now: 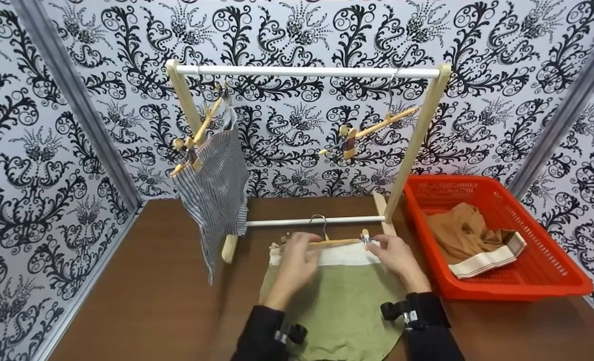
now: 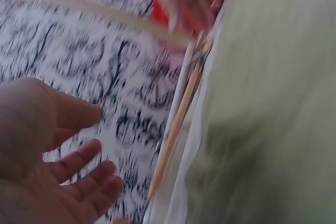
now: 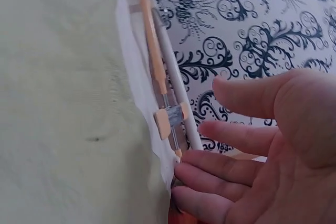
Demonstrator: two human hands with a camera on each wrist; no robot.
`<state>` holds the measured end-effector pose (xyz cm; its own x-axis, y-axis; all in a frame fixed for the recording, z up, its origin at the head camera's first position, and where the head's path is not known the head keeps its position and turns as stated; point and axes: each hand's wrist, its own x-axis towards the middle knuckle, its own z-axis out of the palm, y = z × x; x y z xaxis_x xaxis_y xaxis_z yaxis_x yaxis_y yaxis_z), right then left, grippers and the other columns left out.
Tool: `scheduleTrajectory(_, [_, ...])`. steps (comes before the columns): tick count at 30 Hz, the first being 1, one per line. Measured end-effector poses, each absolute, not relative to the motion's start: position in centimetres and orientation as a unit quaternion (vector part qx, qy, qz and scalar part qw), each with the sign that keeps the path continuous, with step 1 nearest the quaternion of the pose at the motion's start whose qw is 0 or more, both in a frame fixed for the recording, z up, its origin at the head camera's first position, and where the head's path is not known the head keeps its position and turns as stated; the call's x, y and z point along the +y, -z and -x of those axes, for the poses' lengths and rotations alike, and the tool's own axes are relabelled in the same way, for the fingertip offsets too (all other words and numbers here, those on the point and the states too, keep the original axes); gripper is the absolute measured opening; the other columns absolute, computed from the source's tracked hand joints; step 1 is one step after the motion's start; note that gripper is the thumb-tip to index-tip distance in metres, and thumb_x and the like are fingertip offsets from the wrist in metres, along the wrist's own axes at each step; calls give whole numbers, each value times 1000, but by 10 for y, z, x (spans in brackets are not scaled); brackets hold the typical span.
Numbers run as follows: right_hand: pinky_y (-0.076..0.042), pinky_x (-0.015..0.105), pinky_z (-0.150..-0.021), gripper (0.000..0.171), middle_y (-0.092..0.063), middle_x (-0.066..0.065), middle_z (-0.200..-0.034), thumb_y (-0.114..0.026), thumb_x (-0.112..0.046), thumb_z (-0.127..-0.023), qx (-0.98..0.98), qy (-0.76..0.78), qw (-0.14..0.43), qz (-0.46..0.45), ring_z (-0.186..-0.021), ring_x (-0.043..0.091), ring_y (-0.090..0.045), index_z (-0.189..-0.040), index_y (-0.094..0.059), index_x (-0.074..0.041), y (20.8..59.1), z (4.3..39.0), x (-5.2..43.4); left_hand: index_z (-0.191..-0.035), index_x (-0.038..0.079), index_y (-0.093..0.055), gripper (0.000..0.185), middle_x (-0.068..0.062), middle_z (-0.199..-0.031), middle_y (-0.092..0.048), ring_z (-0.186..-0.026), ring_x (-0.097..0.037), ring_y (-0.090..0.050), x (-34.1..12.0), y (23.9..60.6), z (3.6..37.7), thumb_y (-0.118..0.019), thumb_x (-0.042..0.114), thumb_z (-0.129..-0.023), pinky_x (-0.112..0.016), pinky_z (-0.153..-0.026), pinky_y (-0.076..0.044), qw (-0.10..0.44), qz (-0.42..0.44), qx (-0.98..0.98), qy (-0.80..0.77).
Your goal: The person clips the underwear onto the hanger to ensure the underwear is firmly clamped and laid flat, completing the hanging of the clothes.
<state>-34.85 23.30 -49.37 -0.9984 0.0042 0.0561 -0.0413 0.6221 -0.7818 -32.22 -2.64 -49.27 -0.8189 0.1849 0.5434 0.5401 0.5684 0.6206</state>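
A green cloth piece with a white band (image 1: 347,301) lies on the table, a wooden clip hanger (image 1: 334,242) along its band. My left hand (image 1: 297,265), slightly blurred, is over the band's left part; in the left wrist view its fingers (image 2: 86,156) are loosely spread and hold nothing. Beside the hanger's right clip (image 1: 366,239) is my right hand (image 1: 400,258). The right wrist view shows its thumb and fingers apart, fingertips (image 3: 184,171) right at the band's end below the clip (image 3: 170,120). The left clip is mostly hidden behind the left hand.
A white-barred wooden rack (image 1: 307,71) stands behind the hands. On it hang a striped cloth (image 1: 216,175) at left and a bare clip hanger (image 1: 387,123) at right. A red basket (image 1: 553,276) with brown cloth (image 1: 462,230) sits at right.
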Motion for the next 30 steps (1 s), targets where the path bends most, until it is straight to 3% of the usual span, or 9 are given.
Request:
scheduleTrajectory(6, [-38,57,-109,60,-51,39,-136,-63,-22,-100,-903,-430,-12,-22,-129,50,-49,-140,-44,18,493,347,235,-117,2,-68,29,-13,-116,-63,-109,-30,-59,9,483,324,-70,13,-91,-43,-98,-49,113,236,-917,300])
scheduleTrajectory(16, [-39,57,-108,57,-52,37,-137,-61,-25,-102,-918,-396,-8,-17,-129,49,-50,-139,-47,16,487,340,234,-118,5,-67,29,-10,-117,-65,-108,-26,-61,49,481,354,-63,19,-94,-35,-94,-51,92,300,-947,68])
scheduleTrajectory(18, [-44,56,-102,54,-58,35,-131,-62,-27,-101,-933,-361,-1,-16,-120,48,-57,-134,-54,15,484,336,234,-122,6,-65,32,-9,-120,-64,-111,-26,-60,57,480,359,-63,22,-94,-36,-94,-51,80,287,-954,41])
scheduleTrajectory(21, [-52,50,-83,41,-68,26,-101,-64,-28,-99,-948,-318,3,-11,-93,39,-65,-114,-66,11,480,331,235,-123,6,-65,35,-9,-122,-63,-113,-26,-59,66,478,366,-63,24,-94,-38,-94,-51,62,264,-962,31])
scheduleTrajectory(24, [-46,40,-63,29,-58,11,-75,-65,-27,-98,-952,-306,-2,4,-70,28,-56,-91,-65,2,478,326,235,-121,5,-66,34,-10,-121,-65,-112,-27,-60,74,478,372,-64,25,-93,-39,-92,-52,54,244,-967,43])
scheduleTrajectory(26, [-42,36,-58,27,-51,5,-69,-65,-26,-97,-952,-307,-5,14,-63,23,-51,-82,-61,-4,479,325,235,-121,4,-67,34,-10,-120,-65,-111,-27,-60,77,482,375,-64,25,-93,-39,-91,-52,48,233,-970,46])
scheduleTrajectory(30, [-40,35,-57,28,-50,3,-67,-66,-23,-97,-951,-309,1,16,-62,22,-49,-77,-59,-6,480,324,236,-120,5,-68,33,-10,-117,-65,-110,-28,-59,80,490,378,-65,26,-94,-39,-89,-52,37,217,-974,48])
